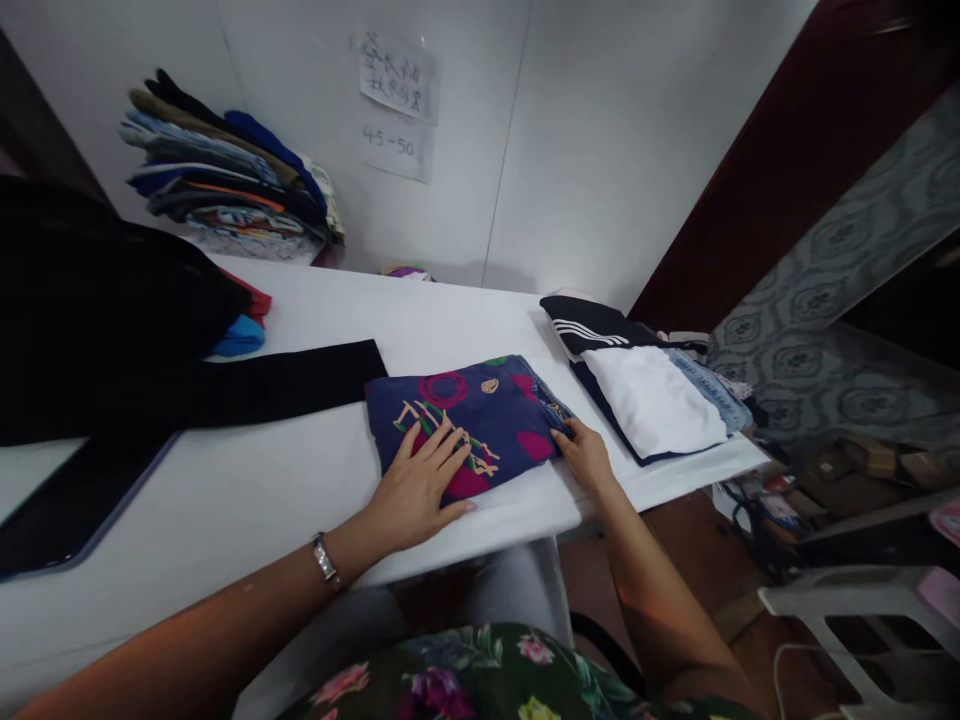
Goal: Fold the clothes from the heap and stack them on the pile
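Note:
A folded navy garment (491,420) with magenta, green and tan patterns lies on the white table (465,315) in front of me. My left hand (421,482) rests flat on its near left part, fingers spread. At the garment's right edge, my right hand (586,455) has thumb and fingers closed on the fabric by the folded end. Black trousers (292,385) stretch from the left, their end close to the navy garment's upper left corner.
On the right stand folded clothes with a white garment (649,400) and a black striped one (589,325). A tall clothes stack (240,180) is at the back left, beside a big black heap (97,310). A white stool (832,600) stands lower right.

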Action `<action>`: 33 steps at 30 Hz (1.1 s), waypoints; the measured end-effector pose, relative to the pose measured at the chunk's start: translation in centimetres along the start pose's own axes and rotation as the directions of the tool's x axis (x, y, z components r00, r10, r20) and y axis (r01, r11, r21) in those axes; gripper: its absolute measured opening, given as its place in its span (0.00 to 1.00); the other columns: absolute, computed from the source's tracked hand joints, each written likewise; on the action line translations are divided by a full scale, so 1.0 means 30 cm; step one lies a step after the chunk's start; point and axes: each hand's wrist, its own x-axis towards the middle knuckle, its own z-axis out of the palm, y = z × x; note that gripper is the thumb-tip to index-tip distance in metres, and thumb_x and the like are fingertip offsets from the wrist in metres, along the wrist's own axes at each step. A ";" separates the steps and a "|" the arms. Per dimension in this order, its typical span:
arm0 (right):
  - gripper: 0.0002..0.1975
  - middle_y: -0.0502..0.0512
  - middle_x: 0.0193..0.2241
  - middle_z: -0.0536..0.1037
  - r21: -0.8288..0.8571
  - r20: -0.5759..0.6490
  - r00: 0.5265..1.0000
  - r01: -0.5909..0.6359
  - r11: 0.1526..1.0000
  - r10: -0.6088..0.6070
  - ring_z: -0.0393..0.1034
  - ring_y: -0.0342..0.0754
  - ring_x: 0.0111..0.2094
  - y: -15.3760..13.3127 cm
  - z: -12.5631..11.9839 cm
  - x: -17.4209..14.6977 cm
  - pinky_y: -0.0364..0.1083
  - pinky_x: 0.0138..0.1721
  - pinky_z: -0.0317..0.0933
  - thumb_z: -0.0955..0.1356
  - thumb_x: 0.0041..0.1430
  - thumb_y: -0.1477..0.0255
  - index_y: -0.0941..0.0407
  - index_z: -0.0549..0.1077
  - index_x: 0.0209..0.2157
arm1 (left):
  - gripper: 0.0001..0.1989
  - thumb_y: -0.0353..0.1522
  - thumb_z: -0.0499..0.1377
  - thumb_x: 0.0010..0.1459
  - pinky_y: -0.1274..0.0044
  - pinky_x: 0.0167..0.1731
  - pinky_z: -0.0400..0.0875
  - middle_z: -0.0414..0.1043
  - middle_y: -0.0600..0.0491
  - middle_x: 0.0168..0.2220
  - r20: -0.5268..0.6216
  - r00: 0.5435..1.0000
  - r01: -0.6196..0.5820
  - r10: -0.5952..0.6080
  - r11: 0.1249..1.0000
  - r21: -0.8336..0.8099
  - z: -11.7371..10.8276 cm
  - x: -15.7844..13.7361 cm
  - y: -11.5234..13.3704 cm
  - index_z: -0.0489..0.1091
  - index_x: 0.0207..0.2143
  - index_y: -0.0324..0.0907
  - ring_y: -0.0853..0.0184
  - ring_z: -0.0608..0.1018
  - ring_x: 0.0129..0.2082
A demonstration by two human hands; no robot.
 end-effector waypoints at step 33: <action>0.35 0.58 0.69 0.45 -0.002 0.417 0.893 0.188 0.982 -0.170 0.35 0.58 0.69 -0.274 0.101 0.238 0.66 0.65 0.30 0.57 0.64 0.49 0.53 0.53 0.66 | 0.35 0.50 0.48 0.60 0.52 0.60 0.48 0.60 0.38 0.63 -0.061 0.948 0.316 -0.313 0.947 0.058 -0.004 0.169 -0.113 0.62 0.61 0.35 0.48 0.59 0.64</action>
